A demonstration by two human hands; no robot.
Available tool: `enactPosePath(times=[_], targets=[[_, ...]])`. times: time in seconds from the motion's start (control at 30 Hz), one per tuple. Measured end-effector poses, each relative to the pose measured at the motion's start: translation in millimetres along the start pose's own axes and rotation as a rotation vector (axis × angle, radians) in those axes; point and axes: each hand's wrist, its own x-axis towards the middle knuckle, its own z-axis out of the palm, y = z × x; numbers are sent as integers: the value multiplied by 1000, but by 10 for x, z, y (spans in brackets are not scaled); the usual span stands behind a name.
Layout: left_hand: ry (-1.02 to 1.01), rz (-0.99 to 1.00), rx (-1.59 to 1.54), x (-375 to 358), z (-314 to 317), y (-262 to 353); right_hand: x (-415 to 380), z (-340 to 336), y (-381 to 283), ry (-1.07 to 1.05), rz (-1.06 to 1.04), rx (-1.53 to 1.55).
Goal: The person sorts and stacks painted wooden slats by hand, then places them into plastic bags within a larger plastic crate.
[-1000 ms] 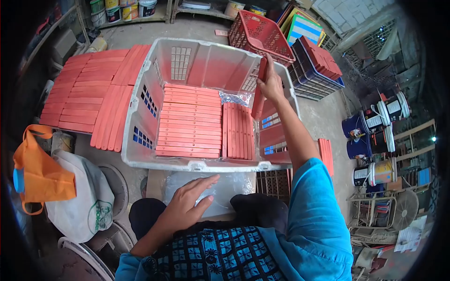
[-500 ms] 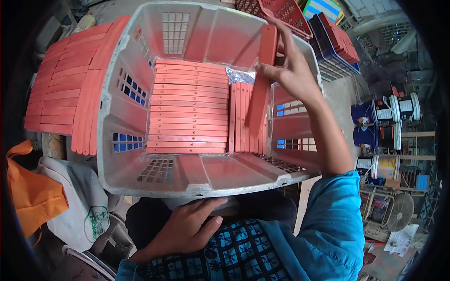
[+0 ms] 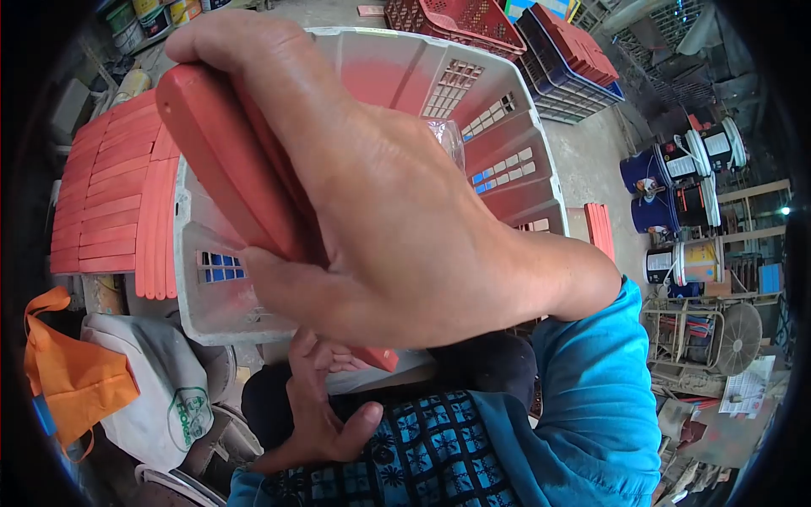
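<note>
My right hand (image 3: 405,211) is raised close to the camera, its thumb and fingers closed around a red-painted wooden slat (image 3: 211,152) with rounded ends and a small hole near one end. A darker red edge beside it may be a second slat. The slat slants down behind my hand, and its lower end shows near my left hand (image 3: 317,414). My left hand is over my lap, thumb and fingers apart. Behind the right hand stands the grey plastic crate (image 3: 545,148), with red smears on its walls; the hand hides the slats inside.
Stacked red slats (image 3: 101,194) stand left of the crate. An orange bag (image 3: 80,372) and a white bag (image 3: 152,389) hang lower left. A red crate (image 3: 456,25), a blue crate (image 3: 541,72) and several paint buckets (image 3: 650,190) stand to the right.
My right hand has lifted the slat from over the crate's right side toward the camera and leftward. My left hand has turned and spread its fingers.
</note>
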Motion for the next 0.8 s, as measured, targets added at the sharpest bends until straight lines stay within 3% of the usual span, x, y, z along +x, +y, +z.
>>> enactPosePath(times=[0.13, 0.23, 0.3, 0.43, 0.5, 0.57, 0.63, 0.7, 0.8], targets=[[-27, 252, 277, -38, -107, -13, 46, 114, -202, -28, 4, -117], [-31, 323, 310, -80, -133, -15, 235, 115, -486, -294, -6, -255], [-3, 313, 284, -137, -141, -17, 281, 181, -590, -358, -39, -279], [139, 208, 125, -268, -112, -81, 185, 498, -445, -230, -77, -109], [280, 101, -7, -331, -86, -136, 137, 541, -290, -358, 29, 62], [419, 71, -156, -247, -43, -100, 198, 387, -247, -464, 300, 246], [548, 169, -326, -74, 114, 112, 121, 249, -115, -399, 319, 261], [534, 243, -257, -60, 0, 55, 19, 23, 42, -212, 190, 18], [479, 210, -232, -176, -126, 19, -46, -516, 440, -82, 285, -353]])
